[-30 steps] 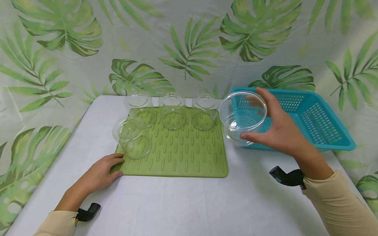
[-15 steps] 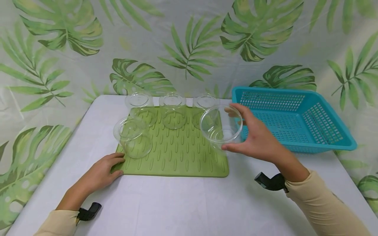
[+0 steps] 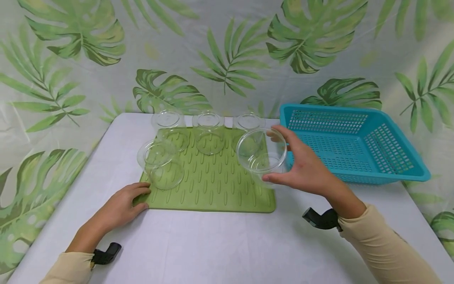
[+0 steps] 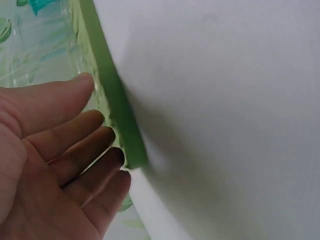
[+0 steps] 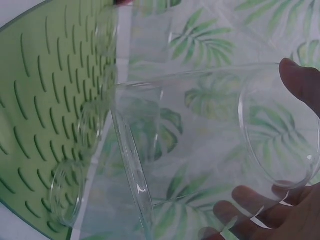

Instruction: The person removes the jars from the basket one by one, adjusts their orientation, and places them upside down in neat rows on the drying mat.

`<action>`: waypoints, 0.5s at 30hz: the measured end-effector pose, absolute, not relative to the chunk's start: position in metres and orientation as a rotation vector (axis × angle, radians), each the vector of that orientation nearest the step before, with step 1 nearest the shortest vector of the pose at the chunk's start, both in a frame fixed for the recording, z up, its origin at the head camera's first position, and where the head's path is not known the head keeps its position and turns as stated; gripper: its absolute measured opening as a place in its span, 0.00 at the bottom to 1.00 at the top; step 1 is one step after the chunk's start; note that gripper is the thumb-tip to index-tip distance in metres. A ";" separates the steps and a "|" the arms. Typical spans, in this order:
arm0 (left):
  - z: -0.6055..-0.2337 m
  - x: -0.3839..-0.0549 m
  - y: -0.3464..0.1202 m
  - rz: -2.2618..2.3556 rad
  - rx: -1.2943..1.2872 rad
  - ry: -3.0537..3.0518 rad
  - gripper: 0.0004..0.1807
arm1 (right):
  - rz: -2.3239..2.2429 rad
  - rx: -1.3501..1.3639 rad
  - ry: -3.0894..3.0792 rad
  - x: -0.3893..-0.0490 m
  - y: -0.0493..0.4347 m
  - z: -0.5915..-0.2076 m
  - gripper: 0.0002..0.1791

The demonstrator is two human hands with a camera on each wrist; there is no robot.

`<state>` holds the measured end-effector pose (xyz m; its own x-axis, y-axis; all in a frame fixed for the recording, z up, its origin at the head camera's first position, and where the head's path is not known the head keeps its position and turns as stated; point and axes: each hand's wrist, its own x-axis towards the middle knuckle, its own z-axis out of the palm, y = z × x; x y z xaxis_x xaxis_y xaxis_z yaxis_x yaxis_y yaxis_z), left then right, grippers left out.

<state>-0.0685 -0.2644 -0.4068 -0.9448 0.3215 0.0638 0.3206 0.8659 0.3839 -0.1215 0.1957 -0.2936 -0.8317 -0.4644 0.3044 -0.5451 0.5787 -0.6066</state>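
Note:
My right hand (image 3: 301, 169) grips a clear cup (image 3: 260, 157) from its right side, thumb in front and fingers behind. The cup hangs over the right part of the green ridged mat (image 3: 213, 189). In the right wrist view the clear cup (image 5: 200, 150) lies across the picture, with the thumb and fingers around its right end. Several similar clear cups stand on the mat: a back row with a left cup (image 3: 170, 132), a middle cup (image 3: 209, 134) and a right cup (image 3: 244, 126), plus a front-left cup (image 3: 164, 169). My left hand (image 3: 127, 201) rests at the mat's left front corner, fingers extended (image 4: 65, 150).
A turquoise perforated basket (image 3: 354, 146) stands at the back right, with nothing seen inside. White cloth (image 3: 213, 244) covers the table. A leaf-patterned curtain (image 3: 227, 51) hangs close behind the table's back edge.
My right hand has carried the cup leftward from in front of the basket to over the mat's right side, slowing in the last half second. The left hand has stayed put.

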 end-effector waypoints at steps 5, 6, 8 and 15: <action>-0.386 -0.067 -0.275 0.683 0.527 3.182 0.20 | 1.081 0.870 -2.683 -0.121 0.194 -0.293 0.60; -0.380 -0.066 -0.277 0.688 0.517 3.238 0.20 | 1.077 0.875 -2.679 -0.121 0.193 -0.294 0.60; -0.368 -0.065 -0.280 0.703 0.490 3.369 0.20 | 1.074 0.884 -2.670 -0.122 0.192 -0.294 0.60; -0.320 -0.069 -0.263 1.132 0.579 3.615 0.21 | 1.067 0.878 -2.665 -0.119 0.189 -0.293 0.62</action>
<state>-0.0691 -0.2634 -0.3195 -0.7306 0.0645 0.6798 0.4406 0.8051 0.3971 -0.1193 0.1889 -0.2926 -0.8200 -0.4671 0.3307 -0.5662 0.5781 -0.5875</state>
